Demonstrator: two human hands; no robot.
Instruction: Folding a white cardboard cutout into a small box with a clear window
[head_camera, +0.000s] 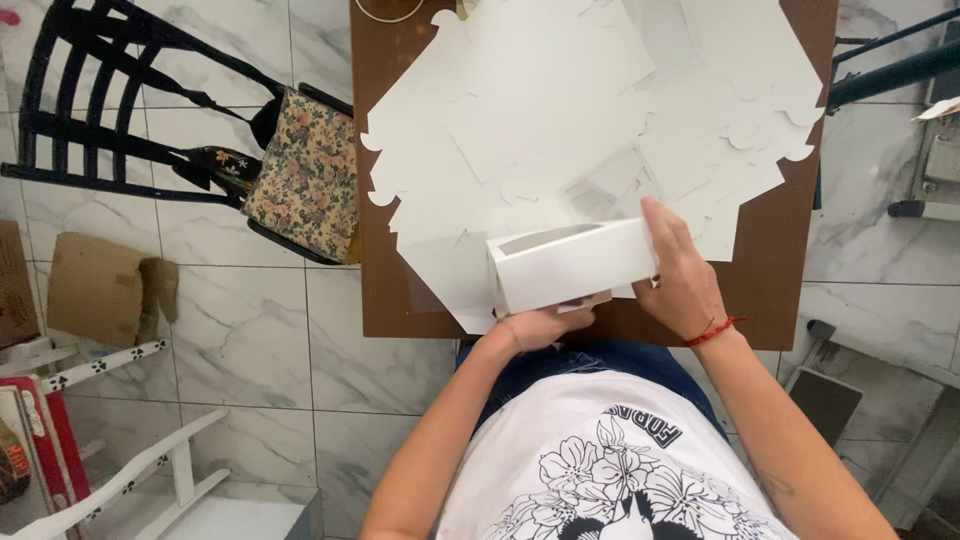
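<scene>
Held between both grips, a white box (572, 264) is kept at the near desk (780, 270) edge: the left hand (540, 327) clasps it from below, the right hand (680, 270) is pressed flat on its end. Beyond, the brown desk is covered by flat white card blanks (560, 120). A black chair (110, 110) with a floral cushion (305, 175) is seen on marble floor (250, 330) to the left.

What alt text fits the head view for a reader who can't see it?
Both hands hold a long white cardboard box over a brown table: left hand beneath it, right hand at its end. Flat white box blanks cover the table.
</scene>
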